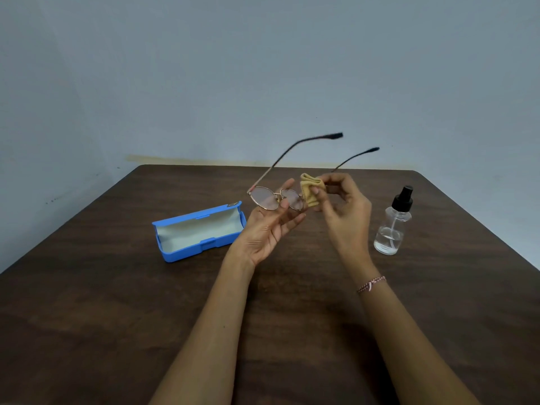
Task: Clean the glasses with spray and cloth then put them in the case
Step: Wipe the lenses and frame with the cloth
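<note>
My left hand point(270, 229) holds thin metal-framed glasses point(267, 198) by the bridge, above the table, with both temple arms unfolded and pointing away from me. My right hand point(343, 209) pinches a folded yellow cloth point(310, 190) against the right lens of the glasses. An open blue case point(198, 233) with a pale lining lies on the table to the left of my hands. To the right stands a clear spray bottle point(393, 226) with a black pump top, upright and holding a little liquid.
The dark wooden table point(117, 317) fills the lower view, its far edge against a pale grey-blue wall point(204, 83). A thin braided bracelet point(371, 284) circles my right wrist.
</note>
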